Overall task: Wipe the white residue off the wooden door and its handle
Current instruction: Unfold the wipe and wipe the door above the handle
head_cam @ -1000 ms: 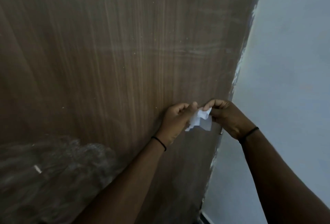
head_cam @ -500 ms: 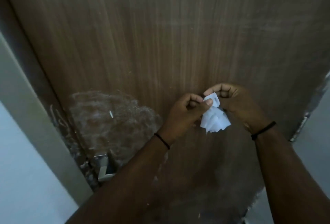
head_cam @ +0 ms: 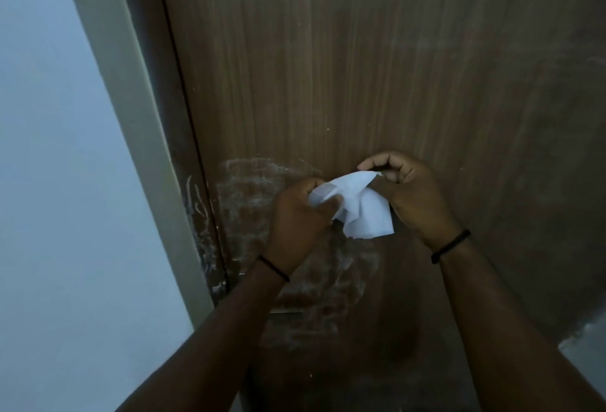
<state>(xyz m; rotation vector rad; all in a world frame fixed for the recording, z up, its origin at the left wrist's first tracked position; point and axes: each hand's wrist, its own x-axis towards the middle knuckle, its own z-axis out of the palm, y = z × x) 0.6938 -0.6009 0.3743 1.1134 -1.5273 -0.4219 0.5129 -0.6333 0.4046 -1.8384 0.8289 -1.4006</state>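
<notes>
A brown wooden door [head_cam: 344,67] fills most of the view. A patch of white residue [head_cam: 249,188] smears it near the left edge, and more residue runs below my hands. Both hands hold a crumpled white tissue [head_cam: 357,208] in front of the door. My left hand [head_cam: 298,218] pinches its left part and my right hand [head_cam: 413,195] pinches its upper right corner, so the tissue is spread between them. A thin pale strip of the handle [head_cam: 288,311] shows under my left forearm; the remainder is hidden.
A pale door frame [head_cam: 131,100] runs diagonally at the left, with a light wall [head_cam: 49,182] beyond it. White streaks mark the door's left edge [head_cam: 200,224]. A bit of light wall [head_cam: 587,342] shows at the lower right.
The view has swung to the right side of the frame, so the door frame and residue patch sit nearer the middle. My hands have pulled the tissue wider apart.
</notes>
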